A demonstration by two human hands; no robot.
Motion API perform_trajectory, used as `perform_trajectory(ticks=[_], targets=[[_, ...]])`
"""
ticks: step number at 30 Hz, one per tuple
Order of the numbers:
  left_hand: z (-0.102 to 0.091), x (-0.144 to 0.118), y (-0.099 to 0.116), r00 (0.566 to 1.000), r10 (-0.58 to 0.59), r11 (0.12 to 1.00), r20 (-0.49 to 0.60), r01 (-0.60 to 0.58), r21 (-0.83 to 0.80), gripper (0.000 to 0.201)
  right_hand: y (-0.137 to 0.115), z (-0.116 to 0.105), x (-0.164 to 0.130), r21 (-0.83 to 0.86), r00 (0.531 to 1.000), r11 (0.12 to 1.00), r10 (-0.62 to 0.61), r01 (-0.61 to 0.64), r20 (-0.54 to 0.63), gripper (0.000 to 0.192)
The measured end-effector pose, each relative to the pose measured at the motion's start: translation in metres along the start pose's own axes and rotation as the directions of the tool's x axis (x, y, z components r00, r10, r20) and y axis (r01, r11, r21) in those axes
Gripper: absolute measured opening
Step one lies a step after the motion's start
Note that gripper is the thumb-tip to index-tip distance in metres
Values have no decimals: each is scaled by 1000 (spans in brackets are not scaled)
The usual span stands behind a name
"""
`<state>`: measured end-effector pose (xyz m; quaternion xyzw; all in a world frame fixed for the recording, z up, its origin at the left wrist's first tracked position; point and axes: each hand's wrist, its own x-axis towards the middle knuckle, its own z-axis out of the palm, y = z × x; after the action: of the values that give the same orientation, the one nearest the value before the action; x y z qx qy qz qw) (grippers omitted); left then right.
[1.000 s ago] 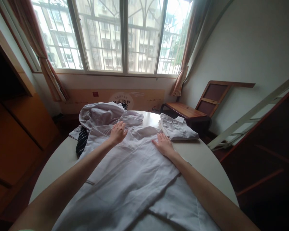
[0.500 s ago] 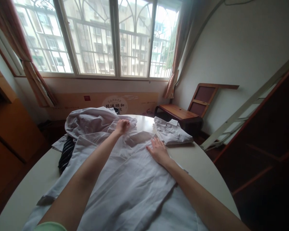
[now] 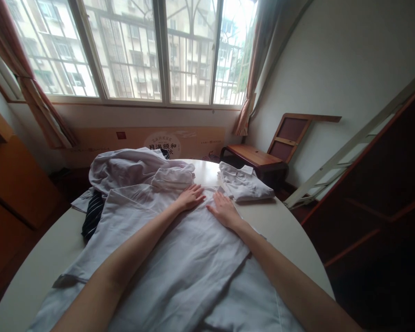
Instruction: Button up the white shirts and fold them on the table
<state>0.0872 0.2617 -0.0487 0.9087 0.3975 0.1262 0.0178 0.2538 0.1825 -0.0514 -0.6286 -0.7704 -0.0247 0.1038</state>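
A white garment (image 3: 180, 258), which looks like a shirt, lies spread over the round table (image 3: 297, 244) in front of me. My left hand (image 3: 190, 197) rests flat on its far part, fingers stretched out. Beside it, a small gap away, my right hand (image 3: 224, 210) also lies open and flat on the cloth. Neither hand grips anything. A folded white shirt (image 3: 245, 184) with its collar showing sits just beyond my right hand. Past my left hand is a bunched white cloth (image 3: 173, 177), and further left a heap of white clothing (image 3: 127, 166).
A dark striped cloth (image 3: 92, 216) pokes out under the heap on the left. Behind the table stand a low wooden bench (image 3: 254, 154) and a leaning brown panel (image 3: 287, 138). A ladder (image 3: 318, 182) leans at the right. Barred windows (image 3: 131, 55) fill the back wall.
My left hand has let go of the cloth it held at the far side, moved nearer and right, and flattened on the garment. My right hand stays about where it was.
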Motion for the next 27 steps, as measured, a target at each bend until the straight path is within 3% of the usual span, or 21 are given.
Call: perform_trajectory(ticks=[2, 6, 10, 15, 19, 23, 25, 27], targets=[[4, 0, -1, 996, -68, 998, 66, 69, -12, 53, -1, -1, -1, -5, 1000, 1000, -28, 28, -12, 62], [6, 2, -3, 995, -85, 996, 56, 86, -27, 60, 1, -5, -18, 12, 997, 997, -75, 75, 1, 59], [8, 2, -3, 997, -77, 997, -10, 77, -30, 56, 12, -9, -62, 51, 989, 988, -147, 147, -3, 63], [0, -1, 3, 997, -52, 998, -53, 50, -43, 45, 25, -17, -117, 43, 991, 990, -133, 132, 11, 65], [-7, 1, 33, 996, -3, 999, -90, -2, -49, 47, 26, -19, -126, 39, 991, 990, -132, 132, -15, 62], [1, 14, 77, 982, 178, 981, -65, -182, -69, 51, 26, -16, -123, 43, 991, 990, -131, 132, -34, 61], [9, 22, 91, 986, 166, 982, 2, -166, -91, 55, 26, -15, -123, 44, 992, 991, -125, 126, -31, 61], [16, 31, 96, 996, 67, 993, 50, -62, -99, 60, 27, -15, -124, 49, 992, 991, -120, 122, -29, 62]])
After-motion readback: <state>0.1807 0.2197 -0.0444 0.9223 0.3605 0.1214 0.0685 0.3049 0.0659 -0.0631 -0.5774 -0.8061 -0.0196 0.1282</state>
